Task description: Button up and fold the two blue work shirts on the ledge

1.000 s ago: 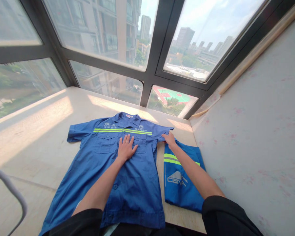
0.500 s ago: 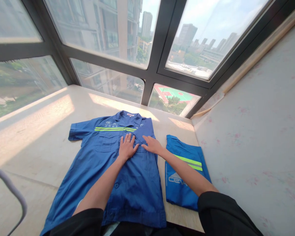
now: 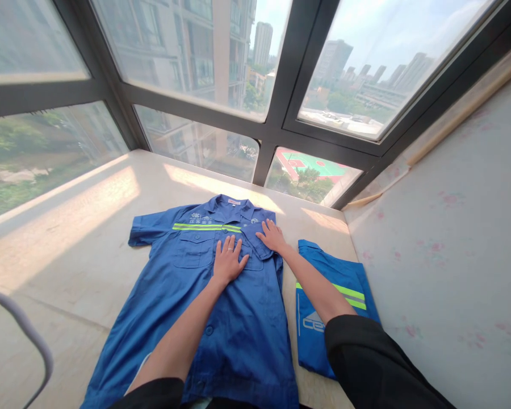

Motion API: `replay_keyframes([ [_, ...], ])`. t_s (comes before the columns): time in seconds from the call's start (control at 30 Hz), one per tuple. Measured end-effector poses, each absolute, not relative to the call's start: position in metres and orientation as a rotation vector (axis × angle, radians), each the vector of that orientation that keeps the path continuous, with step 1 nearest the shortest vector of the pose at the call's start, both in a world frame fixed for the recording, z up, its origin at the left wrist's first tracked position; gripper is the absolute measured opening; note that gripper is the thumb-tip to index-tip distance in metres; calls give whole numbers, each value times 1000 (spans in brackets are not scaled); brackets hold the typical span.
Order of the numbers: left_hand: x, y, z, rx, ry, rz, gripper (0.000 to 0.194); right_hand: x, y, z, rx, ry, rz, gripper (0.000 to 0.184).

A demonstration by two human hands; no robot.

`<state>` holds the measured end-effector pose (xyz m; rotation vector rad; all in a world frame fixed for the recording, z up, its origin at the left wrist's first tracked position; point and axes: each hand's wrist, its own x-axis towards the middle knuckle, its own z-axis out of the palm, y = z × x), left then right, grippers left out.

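Observation:
A blue short-sleeved work shirt (image 3: 170, 318) lies front up and spread out, with a yellow-green and grey stripe across its chest. Its right-hand sleeve (image 3: 258, 238) is folded inward over the chest; the other sleeve (image 3: 147, 228) stretches out to the left. My left hand (image 3: 227, 261), with a ring on one finger, rests palm down and fingers spread on the middle of the chest. On the folded sleeve near the shoulder lies my right hand (image 3: 272, 236), flat with its fingers out. Neither hand grips anything.
A folded brighter-blue garment (image 3: 317, 352) with a striped band and pale lettering lies to the right, partly under my right forearm. Windows (image 3: 196, 142) border the pale surface (image 3: 89, 272) behind. A wall (image 3: 451, 255) stands at right, and a grey cable (image 3: 34, 341) curves at lower left.
My right hand has moved up and right, from the sleeve's inner end toward the shoulder. The folded sleeve now lies lower and flatter. My left hand stays on the chest; the view has shifted slightly.

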<state>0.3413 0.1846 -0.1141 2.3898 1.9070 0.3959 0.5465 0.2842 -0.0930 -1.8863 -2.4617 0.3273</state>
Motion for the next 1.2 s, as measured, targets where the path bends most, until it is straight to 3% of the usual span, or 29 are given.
replay_keyframes([
  [0.27,341,184,-116,2385,1896,406,67,556,295,-104,-1952,-2391,379,68],
  [0.6,342,183,-113,2391,1909,406,66,541,319,-114,-2034,-2291,184,73],
  [0.8,341,183,-114,2393,1912,421,66,542,310,-125,-1896,-2214,49,62],
  [0.97,341,184,-114,2380,1905,434,66,540,300,-114,-1523,-2311,-125,43],
  [1.2,341,185,-116,2386,1913,446,67,535,267,-109,-1436,-2407,-104,51],
])
